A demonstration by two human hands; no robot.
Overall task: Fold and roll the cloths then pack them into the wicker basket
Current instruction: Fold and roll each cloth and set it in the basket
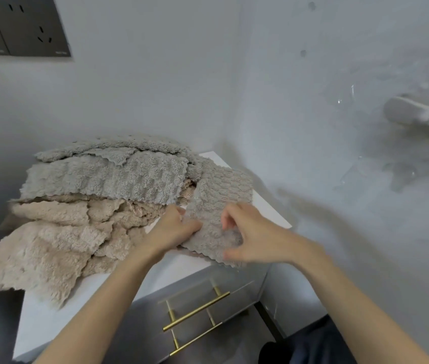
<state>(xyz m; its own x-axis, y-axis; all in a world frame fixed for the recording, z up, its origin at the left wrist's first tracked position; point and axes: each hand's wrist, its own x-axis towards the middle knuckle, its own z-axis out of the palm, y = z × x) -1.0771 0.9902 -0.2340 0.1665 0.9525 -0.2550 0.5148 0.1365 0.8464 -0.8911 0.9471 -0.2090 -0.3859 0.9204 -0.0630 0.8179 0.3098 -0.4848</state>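
High on the wall at my far left is a dark socket panel. Below it, a heap of beige cloths sprawls over the left side of the white cabinet top, one corner hanging off the near left edge. A few grey cloths lie stacked on the back of that heap. Just right of the pile, my left hand grips the left edge of a single grey cloth, thumb on top and fingers tucked beneath it. This cloth lies spread on the cabinet's right side, its far end reaching toward the wall corner and its near scalloped edge at the cabinet's front rim. My right hand has its fingers curled down, pinching the cloth's near right part, with the thumb at the near edge. Below my hands, two brass handles run across the drawer fronts. Far right, a blurred white object sits against the wall behind clear plastic.
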